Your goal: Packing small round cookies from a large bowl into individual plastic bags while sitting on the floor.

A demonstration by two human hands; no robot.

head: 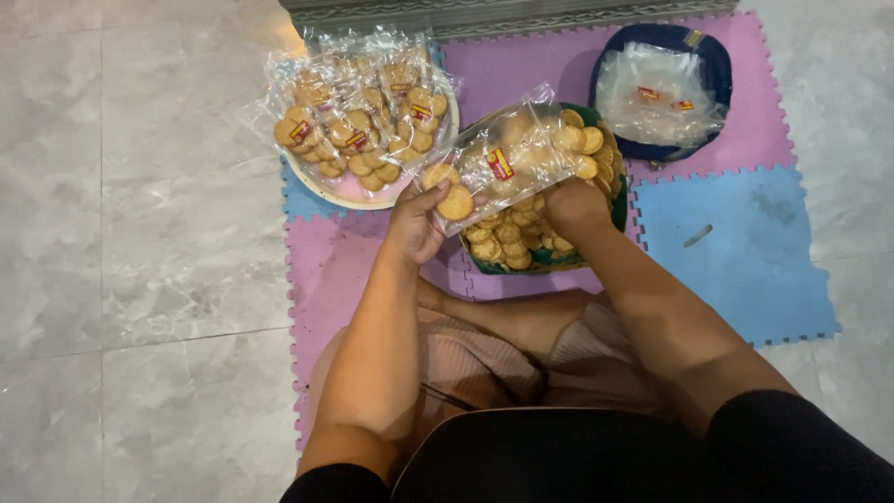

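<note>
My left hand (416,226) grips the lower end of a clear plastic bag (498,158) partly filled with round golden biscuits, held tilted above a dark green basket (621,207). The basket holds a heap of loose biscuits (507,240). My right hand (575,203) rests in the basket at the bag's open end, fingers among the biscuits and partly hidden by the bag. Whether it holds a biscuit I cannot tell.
A round pale tray (349,191) at upper left carries several filled biscuit bags (358,116). A dark blue square tray (712,65) at upper right holds empty clear bags (656,98). Purple and blue foam mats (745,251) lie on grey marble floor (140,233). My knees are below.
</note>
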